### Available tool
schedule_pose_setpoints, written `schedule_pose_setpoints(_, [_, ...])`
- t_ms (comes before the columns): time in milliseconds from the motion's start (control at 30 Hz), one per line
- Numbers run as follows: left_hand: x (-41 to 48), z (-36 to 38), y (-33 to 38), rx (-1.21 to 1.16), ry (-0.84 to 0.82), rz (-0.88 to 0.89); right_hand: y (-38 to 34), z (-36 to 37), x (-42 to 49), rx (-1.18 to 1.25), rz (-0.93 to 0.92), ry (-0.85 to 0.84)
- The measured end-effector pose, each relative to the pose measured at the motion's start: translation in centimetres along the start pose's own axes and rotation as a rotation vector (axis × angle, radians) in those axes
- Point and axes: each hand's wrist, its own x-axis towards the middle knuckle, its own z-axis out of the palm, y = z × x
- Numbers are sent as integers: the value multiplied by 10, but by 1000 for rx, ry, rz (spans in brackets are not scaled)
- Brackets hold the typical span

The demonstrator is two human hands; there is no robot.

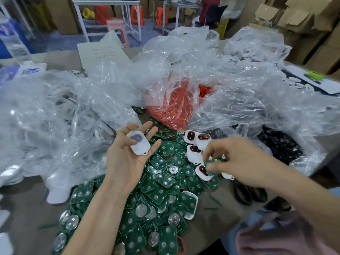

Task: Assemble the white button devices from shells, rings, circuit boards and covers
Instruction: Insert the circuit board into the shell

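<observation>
Where clear bags [46,111] crowd the left edge of the surface [228,197], the left grip [128,157] lies palm up beside them, fingers wide and straight, with a white shell [137,145] resting on them. Green boards [158,196] heap along the near edge, and a bag of orange parts [171,107] sits behind them. Ringed shells [195,142] lie at the heap's far side. The right grip [237,159] pinches one blurred board [211,163] over them. Black parts [281,146] fill a bag toward the right edge.
</observation>
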Motion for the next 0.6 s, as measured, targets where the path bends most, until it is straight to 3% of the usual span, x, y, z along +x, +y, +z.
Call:
schedule_pose_setpoints(133, [0, -1, -3, 43, 9, -7, -1, -1, 21, 918, 36, 4])
schedule_pose_setpoints(233, [0, 0, -1, 53, 20, -3, -9, 14, 35, 1261, 27, 12])
schedule_pose_setpoints(367, [2, -1, 4, 48, 24, -17, -20, 26, 50, 1383, 11, 56])
schedule_pose_setpoints(600, [2, -4, 5, -68, 22, -75, -31, 34, 70, 1317, -40, 67])
